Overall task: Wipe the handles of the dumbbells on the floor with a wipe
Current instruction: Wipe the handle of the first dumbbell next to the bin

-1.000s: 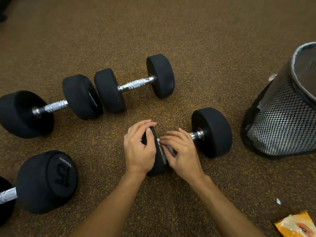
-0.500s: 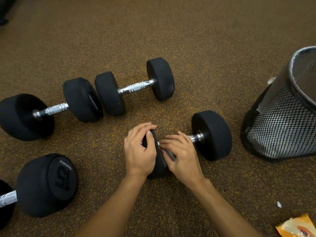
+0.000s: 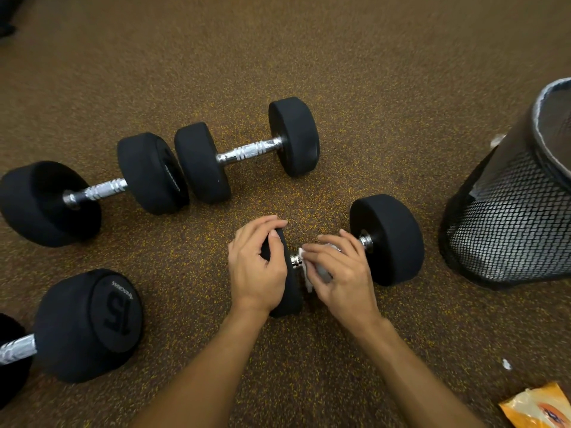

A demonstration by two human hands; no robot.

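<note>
Several black dumbbells with chrome handles lie on the brown speckled floor. The nearest dumbbell (image 3: 386,239) lies in front of me. My left hand (image 3: 256,267) grips its left weight, fingers curled over the top. My right hand (image 3: 336,273) wraps a white wipe (image 3: 306,273) around its chrome handle, hiding most of the bar; only the bar's two ends show. Two more dumbbells lie behind, one at the centre (image 3: 247,152) and one at the left (image 3: 95,189). A fourth dumbbell marked 15 (image 3: 89,325) lies at the lower left.
A black mesh waste bin (image 3: 509,220) stands at the right, close to the held dumbbell's right weight. An orange wipe packet (image 3: 537,409) lies at the lower right corner, with a small white scrap (image 3: 506,363) near it.
My right hand has slid a little to the right along the handle, so the bar's left end and a corner of the wipe now show. My left hand stays on the weight.
</note>
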